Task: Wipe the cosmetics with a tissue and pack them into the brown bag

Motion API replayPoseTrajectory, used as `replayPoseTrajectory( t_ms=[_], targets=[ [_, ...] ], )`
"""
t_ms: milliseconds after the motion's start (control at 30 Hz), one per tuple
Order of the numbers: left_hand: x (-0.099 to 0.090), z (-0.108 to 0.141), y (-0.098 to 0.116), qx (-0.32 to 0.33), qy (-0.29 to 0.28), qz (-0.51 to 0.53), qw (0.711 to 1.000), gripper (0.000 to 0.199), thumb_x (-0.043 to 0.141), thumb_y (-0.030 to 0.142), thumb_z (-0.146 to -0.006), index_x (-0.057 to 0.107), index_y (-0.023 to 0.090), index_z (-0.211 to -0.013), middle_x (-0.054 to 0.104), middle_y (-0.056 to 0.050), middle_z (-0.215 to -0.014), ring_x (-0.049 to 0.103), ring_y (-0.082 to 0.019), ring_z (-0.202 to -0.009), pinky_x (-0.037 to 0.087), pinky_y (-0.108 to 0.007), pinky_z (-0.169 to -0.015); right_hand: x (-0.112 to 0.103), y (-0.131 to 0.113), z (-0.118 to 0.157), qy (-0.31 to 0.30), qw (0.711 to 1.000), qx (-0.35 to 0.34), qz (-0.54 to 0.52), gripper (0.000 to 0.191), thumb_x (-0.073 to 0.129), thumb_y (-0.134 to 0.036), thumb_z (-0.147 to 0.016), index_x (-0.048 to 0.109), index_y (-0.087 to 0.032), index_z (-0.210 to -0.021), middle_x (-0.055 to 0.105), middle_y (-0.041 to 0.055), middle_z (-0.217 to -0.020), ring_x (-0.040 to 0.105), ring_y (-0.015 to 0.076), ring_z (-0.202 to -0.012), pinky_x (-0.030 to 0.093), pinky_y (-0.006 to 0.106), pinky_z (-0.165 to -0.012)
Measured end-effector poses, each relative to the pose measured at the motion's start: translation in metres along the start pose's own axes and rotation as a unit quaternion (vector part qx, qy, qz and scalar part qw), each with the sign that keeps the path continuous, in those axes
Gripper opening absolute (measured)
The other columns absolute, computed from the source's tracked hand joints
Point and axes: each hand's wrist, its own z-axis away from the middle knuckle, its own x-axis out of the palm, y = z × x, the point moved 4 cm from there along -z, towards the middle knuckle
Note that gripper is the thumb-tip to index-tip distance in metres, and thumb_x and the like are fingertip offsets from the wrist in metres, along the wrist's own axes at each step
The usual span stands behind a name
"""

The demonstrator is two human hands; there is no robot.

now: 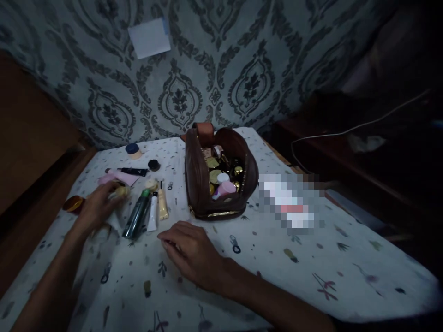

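Observation:
My left hand (pixel 100 203) is at the left among the cosmetics, its fingers curled on a small yellowish item (pixel 122 191) that is blurred. My right hand (pixel 190 251) rests loosely closed on the cloth in front of the bag; nothing shows in it. Between the hands lie a dark green bottle (pixel 136 216), a white tube (pixel 152 214) and a cream tube (pixel 162 204). Behind them are a black tube (pixel 133 171) and a pink tube (pixel 121 177). The open brown bag (pixel 197 184) holds several jars and a pink-capped item (pixel 225 188).
A blue-lidded jar (pixel 133 151) and a black lid (pixel 154 165) stand toward the back of the patterned tablecloth (pixel 290 276). An amber jar (pixel 73 204) is at the left edge. A pixelated item (pixel 290 203) lies right of the bag. The patterned wall rises behind.

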Motion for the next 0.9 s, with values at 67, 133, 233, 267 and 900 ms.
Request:
replayPoseTrajectory(
  t_ms=[67, 133, 233, 267, 900],
  targets=[
    [-0.014, 0.000, 0.018, 0.004, 0.024, 0.069, 0.997, 0.045, 0.058, 0.057, -0.071, 0.061, 0.025, -0.102, 0.068, -0.005, -0.104, 0.063, -0.027, -0.099, 0.049, -0.031, -0.076, -0.028, -0.011, -0.001, 0.027, 0.999, -0.013, 0.029, 0.024, 0.044, -0.016, -0.098, 0.065, -0.015, -0.109, 0.069, 0.0111, -0.101, 0.066, 0.0174, -0.095, 0.056, 0.029, -0.083],
    [-0.029, 0.002, 0.047, 0.012, 0.020, 0.120, 0.992, 0.048, 0.063, 0.061, -0.067, 0.064, 0.025, -0.099, 0.069, -0.004, -0.102, 0.063, -0.027, -0.099, 0.048, -0.028, -0.066, -0.055, -0.014, 0.001, 0.111, 0.990, 0.023, 0.082, 0.027, 0.045, -0.014, -0.096, 0.062, -0.018, -0.117, 0.061, 0.0138, -0.121, 0.066, 0.0174, -0.096, 0.057, 0.030, -0.083],
    [-0.052, 0.006, 0.103, 0.060, 0.056, 0.159, 0.984, 0.044, 0.068, 0.062, -0.065, 0.068, 0.029, -0.094, 0.070, 0.001, -0.101, 0.064, -0.026, -0.098, 0.049, -0.026, -0.060, -0.073, -0.007, 0.009, 0.178, 0.968, 0.085, 0.153, 0.036, 0.048, -0.015, -0.094, 0.056, -0.021, -0.129, 0.048, 0.0179, -0.140, 0.067, 0.0208, -0.097, 0.060, 0.033, -0.078],
    [-0.058, 0.007, 0.122, 0.081, 0.073, 0.169, 0.980, 0.041, 0.070, 0.061, -0.066, 0.068, 0.031, -0.095, 0.070, 0.003, -0.102, 0.064, -0.026, -0.099, 0.051, -0.027, -0.065, -0.072, -0.004, 0.012, 0.175, 0.966, 0.096, 0.165, 0.036, 0.048, -0.016, -0.094, 0.055, -0.020, -0.129, 0.046, 0.0192, -0.143, 0.068, 0.0222, -0.098, 0.060, 0.034, -0.077],
    [-0.055, -0.027, 0.244, 0.242, 0.071, 0.164, 0.954, 0.036, 0.070, 0.056, -0.073, 0.071, 0.031, -0.099, 0.070, 0.007, -0.099, 0.066, -0.023, -0.093, 0.057, -0.034, -0.083, -0.046, 0.019, 0.039, 0.113, 0.975, 0.029, 0.187, 0.021, 0.048, -0.011, -0.087, 0.062, -0.019, -0.100, 0.055, 0.0185, -0.142, 0.073, 0.0185, -0.078, 0.060, 0.027, -0.062]
  ],
)
